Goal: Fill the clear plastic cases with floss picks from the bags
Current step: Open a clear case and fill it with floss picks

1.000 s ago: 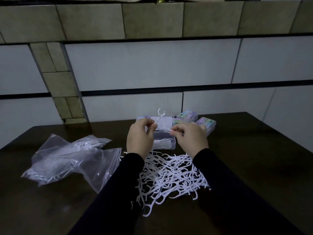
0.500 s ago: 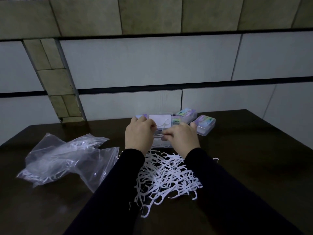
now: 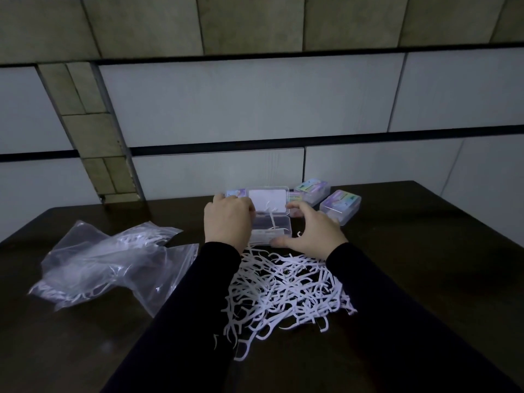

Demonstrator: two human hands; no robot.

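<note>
Dark wooden table (image 3: 425, 251) under a tiled wall: we work at the open clear plastic case (image 3: 270, 226).
Head view: left hand (image 3: 228, 222) curls at the case's left edge, its grasp unclear; right hand (image 3: 312, 232), fingers spread, spans the right edge. White floss picks (image 3: 283, 290) lie heaped just nearer us, crumpled clear bags (image 3: 107, 265) farther left.

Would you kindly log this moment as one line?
left hand: at open case | right hand: spread beside case | floss pick pile: near side

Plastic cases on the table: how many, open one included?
4 at least. The open case lies between the hands; one labelled case behind the left hand; two far right. Another may hide behind the lid.
</note>
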